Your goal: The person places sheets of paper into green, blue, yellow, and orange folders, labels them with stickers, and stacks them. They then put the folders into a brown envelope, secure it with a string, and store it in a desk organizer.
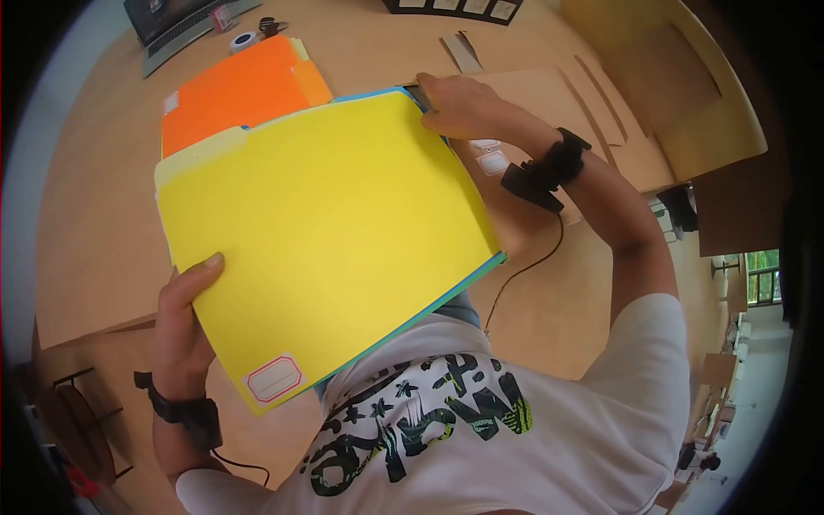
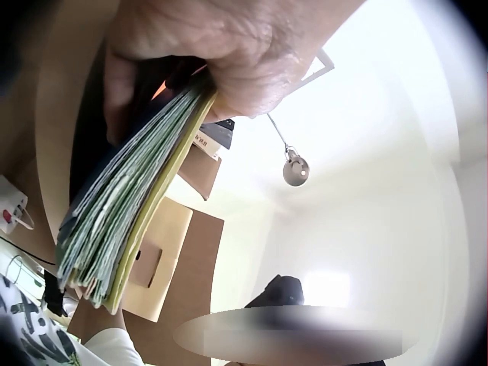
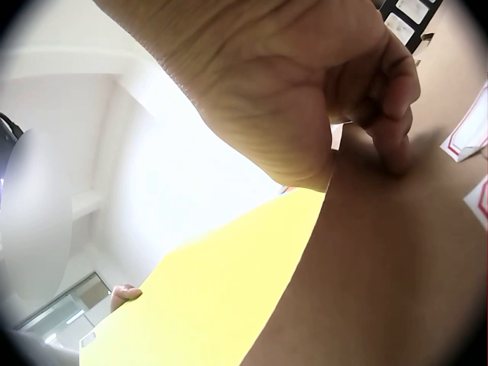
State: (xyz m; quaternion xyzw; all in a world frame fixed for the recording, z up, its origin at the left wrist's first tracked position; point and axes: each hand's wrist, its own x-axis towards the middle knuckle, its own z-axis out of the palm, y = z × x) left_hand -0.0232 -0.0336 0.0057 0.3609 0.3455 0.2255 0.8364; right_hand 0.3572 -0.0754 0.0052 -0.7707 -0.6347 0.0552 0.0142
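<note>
A thick stack of file folders [image 2: 145, 191] is held slanted in front of the shirt. A bright yellow folder [image 1: 326, 215] with a red-framed label faces up; blue and green edges show beneath it. My left hand [image 1: 182, 313] grips the stack's lower left edge, thumb on top of the yellow sheet. At the far right corner, my right hand [image 1: 468, 107] bends its fingers against a brown surface [image 3: 366, 267], fingertips touching it in the right wrist view. Its thumb is hidden, so I cannot tell whether it pinches anything. White labels [image 1: 491, 161] lie near this hand.
An orange folder [image 1: 240, 90] lies behind the stack. Farther back are a laptop [image 1: 184, 39], a roll of tape [image 1: 244, 40], a black-handled item [image 1: 271, 26] and a black tray [image 1: 455, 10]. A grey strip [image 1: 462, 51] and cardboard [image 1: 669, 81] are at the right. A cable [image 1: 536, 256] hangs from the right wrist.
</note>
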